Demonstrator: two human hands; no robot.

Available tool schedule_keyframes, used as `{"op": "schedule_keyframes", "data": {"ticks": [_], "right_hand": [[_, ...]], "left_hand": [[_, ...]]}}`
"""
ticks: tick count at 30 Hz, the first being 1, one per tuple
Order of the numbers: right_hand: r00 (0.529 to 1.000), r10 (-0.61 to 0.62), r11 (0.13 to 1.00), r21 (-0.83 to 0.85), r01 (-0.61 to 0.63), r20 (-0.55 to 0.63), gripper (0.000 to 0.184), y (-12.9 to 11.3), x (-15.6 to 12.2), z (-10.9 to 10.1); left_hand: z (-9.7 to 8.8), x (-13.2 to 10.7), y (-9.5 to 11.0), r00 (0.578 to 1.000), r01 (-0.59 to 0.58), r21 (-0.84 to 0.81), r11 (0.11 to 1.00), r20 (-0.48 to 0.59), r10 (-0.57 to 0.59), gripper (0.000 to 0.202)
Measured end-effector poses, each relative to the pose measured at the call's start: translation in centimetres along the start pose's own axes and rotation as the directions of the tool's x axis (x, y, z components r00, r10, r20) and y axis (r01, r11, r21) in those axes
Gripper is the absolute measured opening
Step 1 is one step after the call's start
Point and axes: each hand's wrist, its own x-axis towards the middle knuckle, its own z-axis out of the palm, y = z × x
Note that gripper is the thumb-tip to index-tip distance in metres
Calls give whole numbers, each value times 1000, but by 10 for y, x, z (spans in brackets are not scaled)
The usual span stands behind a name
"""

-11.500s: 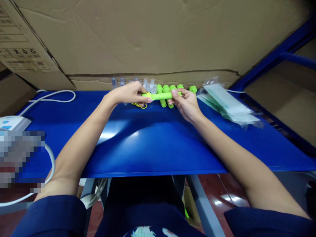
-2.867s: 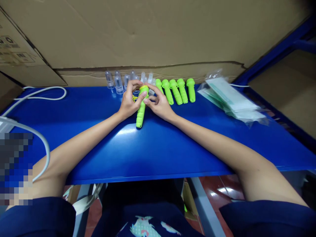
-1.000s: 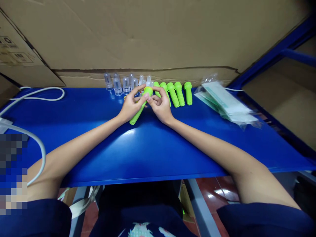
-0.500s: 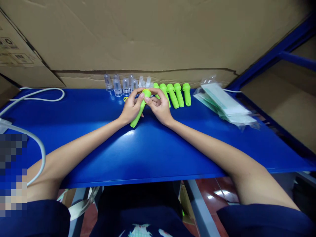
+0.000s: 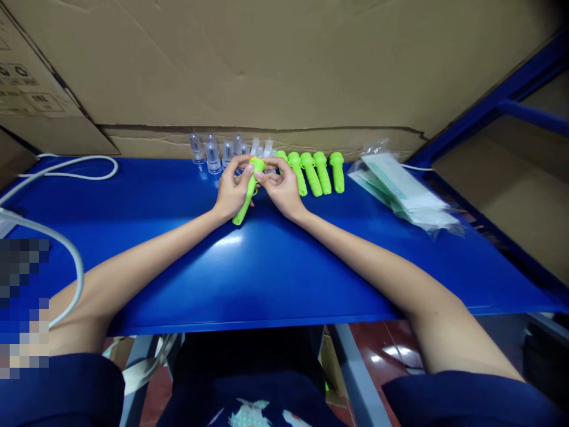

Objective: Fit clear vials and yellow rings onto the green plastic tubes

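Between both hands is a lime-green flashlight-shaped tube (image 5: pixel 243 206), its wide head up at the fingers and its narrow end slanting down toward me. My left hand (image 5: pixel 230 193) grips it from the left with the thumb on the upper part. From the other side my right hand (image 5: pixel 283 190) pinches near the head with thumb and fingers. A yellow rim shows at the top of the head, and a small green loop hangs at its right side. Behind the hands stand clear plastic bottle-shaped pieces (image 5: pixel 213 159). Similar green flashlight-shaped tubes (image 5: pixel 312 175) lie in a row to the right.
Plastic-wrapped white and green packets (image 5: pixel 402 188) lie on the right of the blue table (image 5: pixel 284 273). White cables (image 5: pixel 80 261) loop over the left side. A cardboard wall (image 5: pixel 267 65) closes off the back, and a blue metal frame (image 5: pixel 498 107) rises at right.
Both hands and the green tube have shifted slightly left in view. The green loop now shows beside the tube; the one seen left of my left hand is no longer visible.
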Motion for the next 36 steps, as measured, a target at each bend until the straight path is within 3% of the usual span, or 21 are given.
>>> {"op": "schedule_keyframes", "data": {"ticks": [23,36], "right_hand": [[1000,-5,996,-94,3,-17,68,18,1,-4],[995,-37,993,-118,27,-90,60,2,-7,-3]], "left_hand": [[0,0,-3,1000,11,-2,1000,11,-11,56],[1,1,-6,1000,4,-27,1000,17,-3,61]]}}
